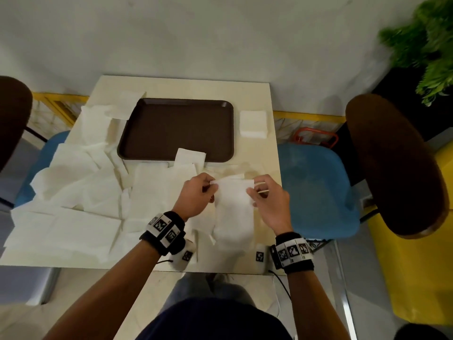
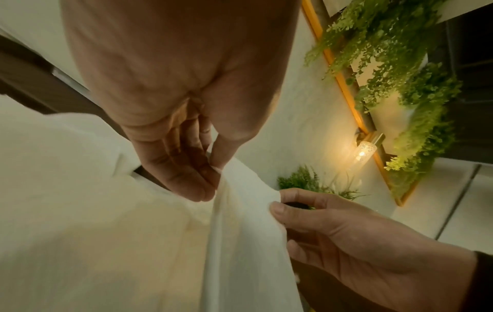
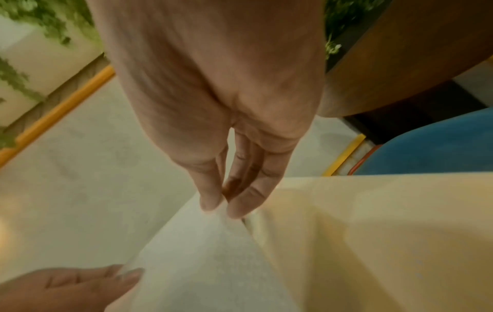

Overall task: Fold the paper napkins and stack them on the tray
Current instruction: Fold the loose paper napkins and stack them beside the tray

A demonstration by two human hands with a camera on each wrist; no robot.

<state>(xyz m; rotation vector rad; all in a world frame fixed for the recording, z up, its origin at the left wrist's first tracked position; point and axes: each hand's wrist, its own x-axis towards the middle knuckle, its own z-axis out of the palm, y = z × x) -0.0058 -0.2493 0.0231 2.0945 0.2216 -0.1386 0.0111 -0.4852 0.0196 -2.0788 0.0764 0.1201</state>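
A white paper napkin [image 1: 234,209] hangs lifted above the table's near right part, held by its top edge. My left hand [image 1: 196,196] pinches its top left corner and my right hand [image 1: 266,200] pinches its top right corner. The left wrist view shows thumb and fingers of my left hand [image 2: 210,179] closed on the napkin [image 2: 240,242]. In the right wrist view my right hand [image 3: 221,202] nips the napkin [image 3: 202,263] the same way. A brown tray [image 1: 176,128] lies at the table's far middle, with one folded napkin [image 1: 190,157] overlapping its near rim.
Several unfolded napkins [image 1: 81,187] cover the left half of the cream table [image 1: 257,99]. A neat stack of napkins [image 1: 253,123] sits right of the tray. Blue chairs [image 1: 316,187] stand on both sides, a brown round table [image 1: 392,163] and a plant [image 1: 426,45] are at the right.
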